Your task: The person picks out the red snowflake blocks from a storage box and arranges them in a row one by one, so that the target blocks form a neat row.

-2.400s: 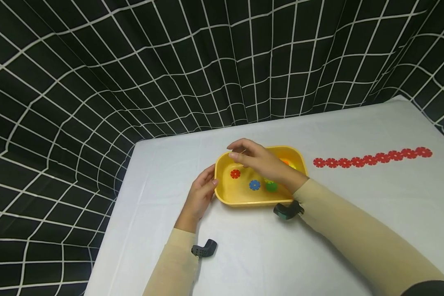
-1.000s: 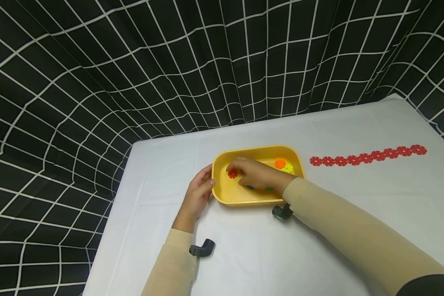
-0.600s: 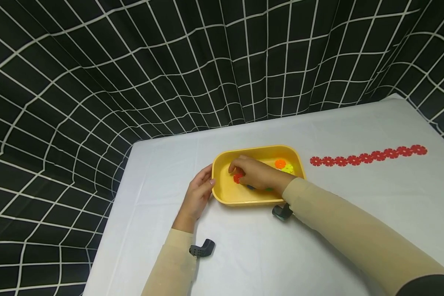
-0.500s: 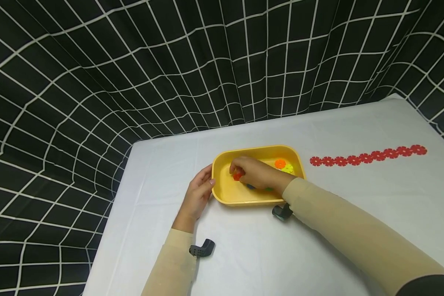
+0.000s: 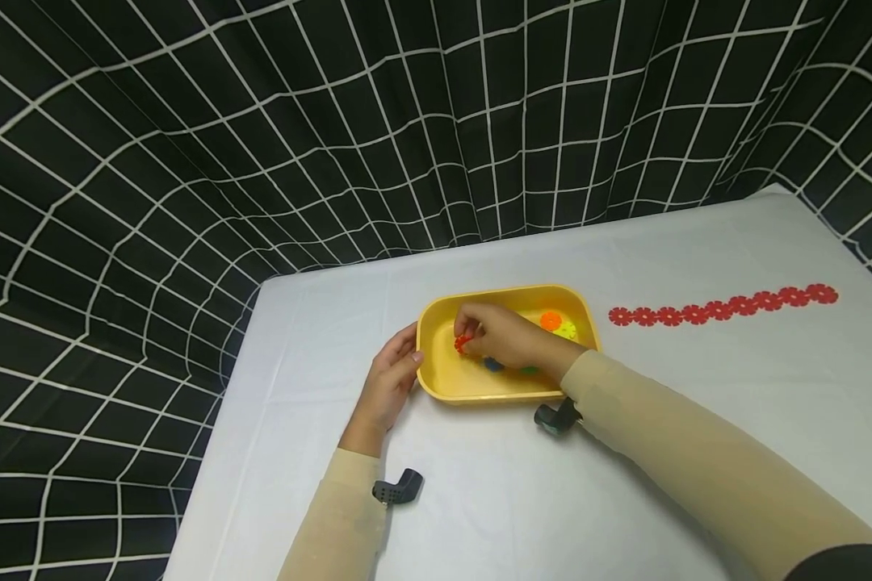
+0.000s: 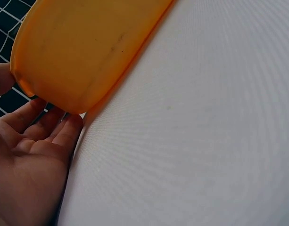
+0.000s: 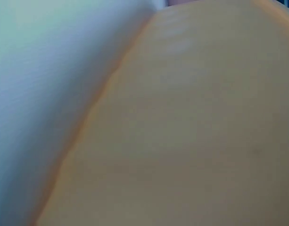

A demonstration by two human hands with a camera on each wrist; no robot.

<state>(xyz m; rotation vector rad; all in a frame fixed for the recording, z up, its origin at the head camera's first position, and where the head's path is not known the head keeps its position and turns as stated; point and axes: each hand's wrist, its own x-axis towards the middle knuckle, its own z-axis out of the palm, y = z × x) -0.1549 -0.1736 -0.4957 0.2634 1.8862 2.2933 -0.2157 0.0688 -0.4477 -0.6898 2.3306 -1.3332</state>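
In the head view my right hand (image 5: 505, 332) reaches into a yellow plastic tub (image 5: 501, 399), pinching a red snowflake disc (image 5: 461, 345) between thumb and fingers. Partly under that hand lie a blue disc (image 5: 492, 365) and a green disc (image 5: 529, 369). My left hand (image 5: 387, 381) holds the tub's left end. The left wrist view shows the tub (image 6: 92, 52) from outside, with the left hand's fingers (image 6: 64, 132) against its lower end and the thumb at the rim. A blurred yellowish surface fills most of the right wrist view; the right hand is hidden there.
An orange disc (image 5: 551, 320) and a yellow disc (image 5: 568, 330) lie at the tub's right end. To its right, a chain of several linked red discs (image 5: 718, 311) rests on the white table (image 5: 494, 484). A black curtain with white grid lines (image 5: 378, 121) hangs behind.
My right hand has lowered into the tub, drawn the red disc slightly right and pinched it, now tilted between the fingertips. The left hand stays at the tub's end.
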